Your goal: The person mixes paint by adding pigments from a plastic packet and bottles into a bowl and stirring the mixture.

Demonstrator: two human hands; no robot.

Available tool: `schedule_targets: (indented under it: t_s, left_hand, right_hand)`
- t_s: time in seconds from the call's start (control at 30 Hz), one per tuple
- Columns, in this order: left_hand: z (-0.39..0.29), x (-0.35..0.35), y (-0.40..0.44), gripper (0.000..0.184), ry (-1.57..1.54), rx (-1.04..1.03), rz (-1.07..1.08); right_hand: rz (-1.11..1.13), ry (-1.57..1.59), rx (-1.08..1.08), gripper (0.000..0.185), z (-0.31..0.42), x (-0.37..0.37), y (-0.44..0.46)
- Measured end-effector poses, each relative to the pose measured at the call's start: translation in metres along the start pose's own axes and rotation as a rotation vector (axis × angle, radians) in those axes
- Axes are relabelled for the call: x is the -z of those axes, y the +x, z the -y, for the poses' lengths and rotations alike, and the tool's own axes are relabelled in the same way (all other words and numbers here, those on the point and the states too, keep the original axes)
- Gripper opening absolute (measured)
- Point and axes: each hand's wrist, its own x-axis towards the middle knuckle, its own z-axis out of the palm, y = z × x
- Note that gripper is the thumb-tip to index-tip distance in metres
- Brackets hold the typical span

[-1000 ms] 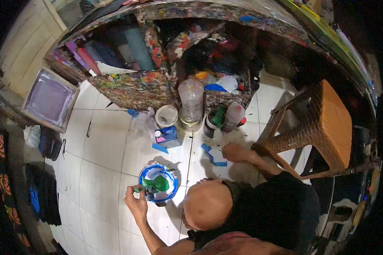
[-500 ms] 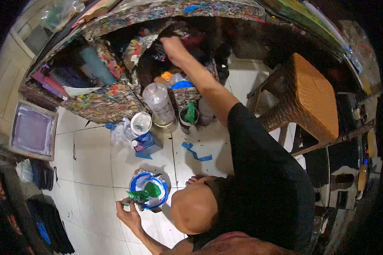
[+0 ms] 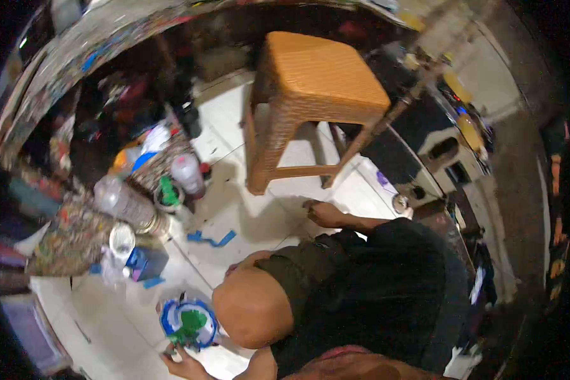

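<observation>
My left hand (image 3: 185,366) is at the near side of a blue-rimmed white tub (image 3: 213,326). Its fingers pinch a green, paint-coated piece (image 3: 182,335) whose kind I cannot make out, tilted over the tub's edge. Green paint (image 3: 195,318) lies inside the tub. My right hand (image 3: 325,215) is out to the right above the floor, in front of the brown stool (image 3: 326,66). Its fingers look bent but are blurred, and whether anything is in them does not show.
Left of centre stand a large clear bottle (image 3: 123,201), a white cup (image 3: 121,239), a blue-purple container (image 3: 147,263), a pot with green in it (image 3: 169,191) and a pinkish-white bottle (image 3: 187,174). A blue strip (image 3: 212,239) lies on the tiles.
My right hand has come out of the dark compartment and swung right, toward the stool. The view has turned right, so the stool now sits near the centre. My left hand stays by the tub.
</observation>
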Motion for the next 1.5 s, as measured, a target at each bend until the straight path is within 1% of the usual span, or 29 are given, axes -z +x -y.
schedule_targets:
  t_s: [0.03,0.07,0.13,0.2,0.27,0.3,0.33,0.37,0.4,0.43,0.47,0.53,0.6,0.67,0.8,0.83,0.87,0.93,1.07,1.13,1.17,1.2,1.27,1.3,1.37,1.4,1.43,1.47,1.5]
  left_hand:
    - [-0.004,-0.005,0.001,0.039,0.010,-0.034,-0.024]
    - [-0.007,-0.009,0.003,0.039,0.021,-0.081,-0.050]
    - [-0.015,-0.019,0.006,0.038,0.051,-0.149,-0.076]
    - [-0.022,-0.032,0.007,0.037,0.052,-0.192,-0.108]
    - [-0.025,-0.043,0.008,0.037,0.057,-0.223,-0.119]
    - [-0.026,-0.046,0.008,0.037,0.058,-0.233,-0.124]
    - [-0.026,-0.050,0.009,0.036,0.058,-0.242,-0.128]
    - [-0.024,-0.052,0.009,0.036,0.058,-0.257,-0.130]
    - [-0.025,-0.053,0.010,0.036,0.060,-0.273,-0.131]
    - [-0.024,-0.055,0.010,0.035,0.063,-0.281,-0.133]
    - [-0.024,-0.057,0.009,0.035,0.058,-0.284,-0.137]
    - [-0.022,-0.058,0.008,0.034,0.067,-0.284,-0.148]
    - [-0.020,-0.060,0.008,0.034,0.073,-0.279,-0.159]
    - [-0.018,-0.062,0.007,0.033,0.080,-0.267,-0.168]
    - [-0.014,-0.061,0.009,0.032,0.111,-0.272,-0.190]
    - [-0.014,-0.061,0.009,0.031,0.123,-0.277,-0.194]
    - [-0.014,-0.059,0.008,0.031,0.138,-0.280,-0.189]
    - [-0.015,-0.062,0.009,0.031,0.147,-0.278,-0.216]
    - [-0.017,-0.070,0.011,0.029,0.170,-0.289,-0.236]
    - [-0.018,-0.076,0.013,0.029,0.168,-0.296,-0.237]
    - [-0.019,-0.078,0.013,0.028,0.164,-0.301,-0.240]
    - [-0.019,-0.080,0.014,0.028,0.170,-0.308,-0.239]
    - [-0.020,-0.087,0.018,0.028,0.169,-0.331,-0.202]
    - [-0.020,-0.090,0.021,0.027,0.165,-0.341,-0.178]
    - [-0.012,-0.092,0.025,0.027,0.168,-0.343,-0.154]
    - [-0.005,-0.085,0.027,0.026,0.181,-0.328,-0.187]
    - [0.007,-0.067,0.024,0.026,0.211,-0.286,-0.279]
    - [0.016,-0.058,0.017,0.026,0.225,-0.233,-0.292]
    - [0.016,-0.054,0.006,0.033,0.198,-0.097,-0.289]
  right_hand:
    - [-0.008,0.023,-0.155,0.024,-0.011,0.005,-0.020]
    - [-0.035,0.019,-0.187,0.024,-0.024,0.010,-0.036]
    - [-0.099,0.066,-0.454,0.027,-0.043,0.007,-0.067]
    - [-0.193,0.100,-0.502,0.027,-0.046,0.010,-0.087]
    - [-0.404,0.119,-0.505,0.027,-0.050,0.018,-0.090]
    - [-0.487,0.225,-0.567,0.028,-0.058,0.023,-0.089]
    - [-0.621,0.205,-0.476,0.030,-0.074,0.025,-0.090]
    - [-0.627,0.264,-0.515,0.032,-0.077,0.038,-0.093]
    - [-0.715,0.295,-0.595,0.033,-0.091,0.035,-0.090]
    - [-0.806,0.358,-0.692,0.031,-0.086,0.045,-0.087]
    - [-0.892,0.358,-0.723,0.024,-0.091,0.046,-0.087]
    - [-0.965,0.399,-0.728,0.019,-0.097,0.042,-0.086]
    - [-0.927,0.414,-0.723,0.023,-0.098,0.033,-0.084]
    - [-0.772,0.551,-0.818,0.025,-0.099,0.029,-0.087]
    - [-0.692,0.530,-0.796,0.029,-0.107,0.008,-0.097]
    - [-0.640,0.573,-0.861,0.031,-0.108,0.001,-0.099]
    - [-0.618,0.549,-0.826,0.032,-0.107,-0.005,-0.104]
    - [-0.466,0.630,-0.967,0.031,-0.099,-0.004,-0.114]
    - [-0.444,0.619,-1.011,0.030,-0.118,-0.044,-0.145]
    - [-0.578,0.421,-0.938,0.030,-0.136,-0.072,-0.163]
    - [-0.545,0.535,-0.993,0.034,-0.137,-0.072,-0.171]
    - [-0.549,0.539,-1.011,0.034,-0.133,-0.068,-0.177]
    - [-0.464,0.537,-1.081,0.032,-0.133,-0.063,-0.180]
    - [-0.427,0.403,-1.060,0.030,-0.147,-0.073,-0.185]
    - [-0.454,0.226,-0.978,0.028,-0.143,-0.071,-0.192]
    - [-0.379,0.177,-0.937,0.024,-0.161,-0.082,-0.198]
    - [-0.366,0.131,-0.947,0.023,-0.186,-0.107,-0.194]
    - [-0.212,-0.333,-0.605,0.022,-0.221,-0.133,-0.197]
    - [-0.298,-0.202,-0.534,0.023,-0.226,-0.133,-0.185]
